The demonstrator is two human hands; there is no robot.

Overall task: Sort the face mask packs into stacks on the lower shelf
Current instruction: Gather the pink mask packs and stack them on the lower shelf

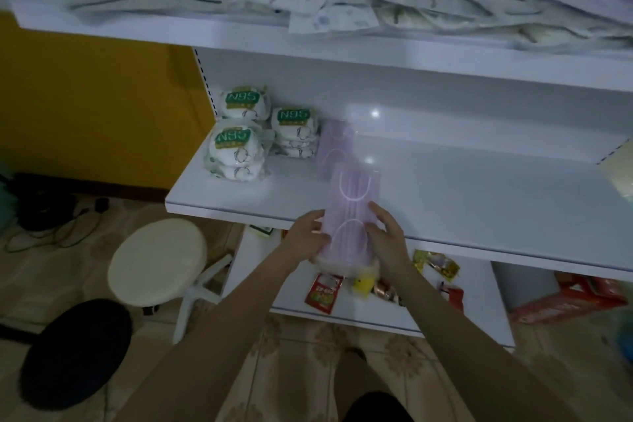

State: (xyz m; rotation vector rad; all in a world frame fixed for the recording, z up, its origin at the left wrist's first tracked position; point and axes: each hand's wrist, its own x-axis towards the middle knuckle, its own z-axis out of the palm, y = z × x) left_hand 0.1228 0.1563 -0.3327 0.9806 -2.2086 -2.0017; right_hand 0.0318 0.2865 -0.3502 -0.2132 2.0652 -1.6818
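Observation:
I hold a pack of purple face masks (349, 212) between both hands over the front edge of the lower shelf (479, 202). My left hand (306, 233) grips its left side and my right hand (385, 233) grips its right side. Behind it, further back on the shelf, lies another purple mask pack (334, 144). At the shelf's left end stand three stacks of white N95 mask packs with green labels (236, 151), (241, 103), (296, 130). The upper shelf (239, 31) is strewn with several loose white mask packs (411, 0).
Below the lower shelf, a bottom shelf (376, 315) holds snack packets (323, 293) and a red-orange box (565, 298). A cream stool (157, 260) and a black stool (75, 349) stand on the tiled floor at the left. A yellow wall (96, 106) and cables (44, 216) lie beyond.

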